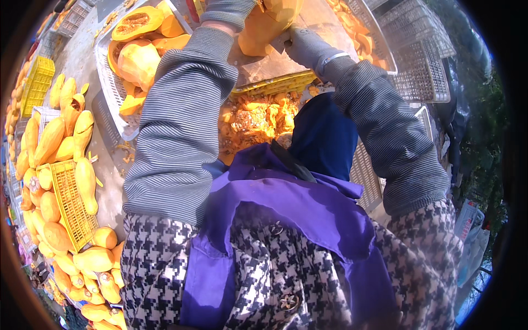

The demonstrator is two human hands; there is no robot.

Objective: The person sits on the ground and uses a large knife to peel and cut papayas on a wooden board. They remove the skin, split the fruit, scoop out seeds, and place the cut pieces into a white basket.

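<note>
A peeled orange squash (264, 30) stands on a brown board (275, 69) in front of me, its top cut off by the picture's edge. My left hand (234, 10), in a grey striped glove, grips its upper left side; most of the fingers are out of sight. Close to the squash's lower right, my right hand (308, 48) is a closed fist in a grey glove. A small dark flat part of what looks like a knife (279, 42) shows between fist and squash; its handle is hidden. Under the board's near edge lies a heap of squash pulp and seeds (258, 121).
To the left, a white crate (118, 102) holds halved and peeled squash. Many whole squash (52, 140) lie farther left around a yellow crate (74, 198). Another white crate (379, 30) with orange pieces stands at the right, beside stacked white crates (421, 71). My knees flank the pulp.
</note>
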